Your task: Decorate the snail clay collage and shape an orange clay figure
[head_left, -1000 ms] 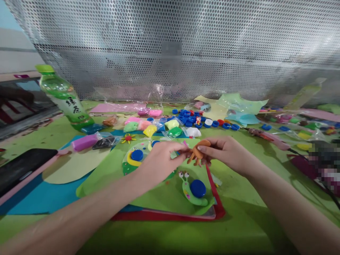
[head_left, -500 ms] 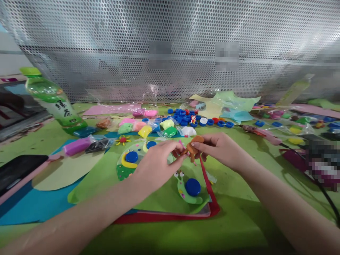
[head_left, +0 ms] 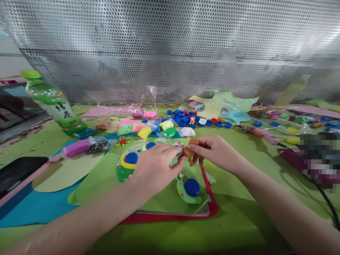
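Brown modelling clay (head_left: 189,151) is between my two hands above the green sheet (head_left: 106,191). My right hand (head_left: 216,153) pinches it between thumb and fingers, and a small strip hangs down below. The fingertips of my left hand (head_left: 162,161) close on the left side of the same clay. Under my hands, at the sheet's right, lies a light green clay snail (head_left: 183,191) with a blue bottle cap (head_left: 192,187) as its shell. Partly behind my left hand is a round picture with a yellow snail (head_left: 125,161) and a green clay base (head_left: 122,173).
Bagged clay, including a yellow lump (head_left: 145,132), lies behind the sheet, near a pile of blue caps (head_left: 183,118). A green tea bottle (head_left: 54,102) and a black phone (head_left: 21,173) are at left. A pink corded tool (head_left: 261,134) lies at right.
The brown clay has shifted slightly left and turned between my fingers. My left fingertips have moved in closer against it; the rest stays put.
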Motion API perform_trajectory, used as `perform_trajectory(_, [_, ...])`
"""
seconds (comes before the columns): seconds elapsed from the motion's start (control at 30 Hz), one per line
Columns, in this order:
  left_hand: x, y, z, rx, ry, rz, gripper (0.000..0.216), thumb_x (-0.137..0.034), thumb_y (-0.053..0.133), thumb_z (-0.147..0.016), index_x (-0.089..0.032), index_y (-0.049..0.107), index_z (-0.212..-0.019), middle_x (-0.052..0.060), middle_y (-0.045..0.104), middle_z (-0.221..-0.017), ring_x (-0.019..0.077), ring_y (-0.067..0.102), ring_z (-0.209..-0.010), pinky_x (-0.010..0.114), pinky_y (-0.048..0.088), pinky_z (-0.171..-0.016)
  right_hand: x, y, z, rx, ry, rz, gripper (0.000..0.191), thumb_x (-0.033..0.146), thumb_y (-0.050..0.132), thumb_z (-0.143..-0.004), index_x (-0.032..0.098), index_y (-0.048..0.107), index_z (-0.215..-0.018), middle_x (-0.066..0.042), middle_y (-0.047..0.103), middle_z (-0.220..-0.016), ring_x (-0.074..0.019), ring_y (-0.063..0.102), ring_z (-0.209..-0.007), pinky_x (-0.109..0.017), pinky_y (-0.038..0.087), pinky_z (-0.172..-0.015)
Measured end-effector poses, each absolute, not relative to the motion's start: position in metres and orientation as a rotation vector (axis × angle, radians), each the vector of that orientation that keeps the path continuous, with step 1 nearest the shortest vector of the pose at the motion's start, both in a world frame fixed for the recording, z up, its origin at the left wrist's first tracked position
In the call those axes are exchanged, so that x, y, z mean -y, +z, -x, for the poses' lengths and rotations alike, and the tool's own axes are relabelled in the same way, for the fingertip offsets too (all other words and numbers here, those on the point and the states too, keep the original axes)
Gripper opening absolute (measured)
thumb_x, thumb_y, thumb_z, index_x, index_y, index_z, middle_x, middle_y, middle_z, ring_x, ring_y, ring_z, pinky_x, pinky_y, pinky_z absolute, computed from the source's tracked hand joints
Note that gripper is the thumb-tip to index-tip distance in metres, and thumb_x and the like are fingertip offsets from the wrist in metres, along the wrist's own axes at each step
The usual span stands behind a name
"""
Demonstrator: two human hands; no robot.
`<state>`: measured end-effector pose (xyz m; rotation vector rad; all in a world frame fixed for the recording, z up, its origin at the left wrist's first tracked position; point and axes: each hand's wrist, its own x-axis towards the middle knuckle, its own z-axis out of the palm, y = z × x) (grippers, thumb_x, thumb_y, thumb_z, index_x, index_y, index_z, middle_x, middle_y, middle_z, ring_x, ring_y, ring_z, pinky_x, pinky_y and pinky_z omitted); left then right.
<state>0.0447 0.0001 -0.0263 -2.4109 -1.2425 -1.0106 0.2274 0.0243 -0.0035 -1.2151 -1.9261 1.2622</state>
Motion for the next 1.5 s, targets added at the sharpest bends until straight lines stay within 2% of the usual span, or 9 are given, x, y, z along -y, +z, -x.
perform_trajectory(0.1, [0.000, -0.026, -0.044, 1.182, -0.952, 2.350, 0.019, -0.022, 0.051, -0.081, -0.017, 0.069, -0.078, 0.002, 0.074, -0.075, 0.0176, 0.069, -0.063, 0.026, 0.053, -0.050, -0.024, -0.005, -0.226, 1.944, 1.214, 1.245, 0.026, 0.037, 0.052, -0.084, 0.015, 0.062, -0.074, -0.004, 0.067, -0.069, -0.0104, 0.060, -0.058, -0.023, 0.051, -0.056])
perform_trajectory(0.2, [0.000, -0.025, -0.044, 1.116, -0.883, 2.315, 0.021, -0.021, 0.048, -0.083, -0.017, 0.069, -0.077, 0.001, 0.074, -0.075, 0.0166, 0.069, -0.063, 0.024, 0.050, -0.045, -0.023, -0.007, -0.225, 1.963, 1.121, 1.283, 0.025, 0.036, 0.053, -0.083, 0.016, 0.061, -0.071, -0.003, 0.065, -0.066, -0.0105, 0.059, -0.057, -0.023, 0.050, -0.056])
perform_trajectory(0.5, [0.004, -0.020, -0.047, 0.806, -0.759, 2.077, 0.017, -0.015, 0.054, -0.079, -0.009, 0.068, -0.072, 0.005, 0.073, -0.071, 0.0208, 0.070, -0.067, 0.027, 0.055, -0.042, -0.021, -0.011, -0.219, 1.952, 1.044, 1.288, 0.027, 0.041, 0.054, -0.080, 0.016, 0.058, -0.069, -0.002, 0.064, -0.066, -0.0122, 0.061, -0.060, -0.025, 0.048, -0.059])
perform_trajectory(0.77, [0.005, -0.023, -0.045, 0.709, -0.676, 2.090, 0.017, -0.005, 0.052, -0.079, -0.009, 0.068, -0.080, 0.010, 0.073, -0.083, 0.0243, 0.070, -0.076, 0.029, 0.058, -0.048, -0.020, -0.008, -0.220, 1.979, 1.072, 1.266, 0.026, 0.040, 0.057, -0.078, 0.016, 0.059, -0.069, -0.003, 0.064, -0.067, -0.0126, 0.060, -0.062, -0.026, 0.048, -0.060])
perform_trajectory(0.9, [0.006, -0.023, -0.047, 0.721, -0.670, 2.095, 0.016, -0.005, 0.052, -0.078, -0.007, 0.068, -0.080, 0.011, 0.073, -0.083, 0.0253, 0.070, -0.076, 0.030, 0.058, -0.047, -0.020, -0.007, -0.221, 2.028, 1.053, 1.266, 0.029, 0.043, 0.053, -0.080, 0.016, 0.059, -0.069, -0.003, 0.064, -0.067, -0.0123, 0.060, -0.061, -0.025, 0.047, -0.060])
perform_trajectory(1.1, [0.010, -0.027, -0.048, 0.818, -0.662, 2.136, 0.015, -0.008, 0.054, -0.078, -0.009, 0.068, -0.076, 0.007, 0.074, -0.076, 0.0207, 0.070, -0.072, 0.026, 0.058, -0.054, -0.021, -0.009, -0.220, 2.132, 0.893, 1.330, 0.032, 0.043, 0.052, -0.081, 0.016, 0.059, -0.065, -0.003, 0.063, -0.064, -0.0127, 0.056, -0.059, -0.026, 0.042, -0.056])
perform_trajectory(1.3, [0.011, -0.024, -0.048, 1.018, -0.703, 2.296, 0.027, -0.016, 0.044, -0.085, -0.014, 0.065, -0.069, 0.001, 0.072, -0.070, 0.0159, 0.068, -0.061, 0.024, 0.049, -0.043, -0.018, -0.008, -0.221, 2.147, 0.817, 1.277, 0.029, 0.042, 0.056, -0.079, 0.017, 0.061, -0.066, -0.002, 0.064, -0.064, -0.0119, 0.054, -0.059, -0.024, 0.041, -0.056])
perform_trajectory(1.43, [0.010, -0.023, -0.047, 1.065, -0.742, 2.326, 0.025, -0.026, 0.047, -0.085, -0.015, 0.067, -0.073, 0.000, 0.072, -0.068, 0.0129, 0.063, -0.050, 0.023, 0.040, -0.037, -0.020, -0.009, -0.224, 2.117, 0.852, 1.263, 0.031, 0.040, 0.050, -0.084, 0.017, 0.062, -0.067, -0.001, 0.063, -0.061, -0.0111, 0.055, -0.056, -0.024, 0.042, -0.056])
perform_trajectory(1.5, [0.010, -0.025, -0.047, 1.045, -0.749, 2.342, 0.025, -0.024, 0.047, -0.085, -0.015, 0.067, -0.074, 0.001, 0.072, -0.069, 0.0116, 0.062, -0.049, 0.023, 0.037, -0.037, -0.022, -0.011, -0.225, 2.101, 0.831, 1.251, 0.029, 0.036, 0.048, -0.085, 0.017, 0.064, -0.070, -0.001, 0.064, -0.061, -0.0109, 0.056, -0.056, -0.024, 0.042, -0.056])
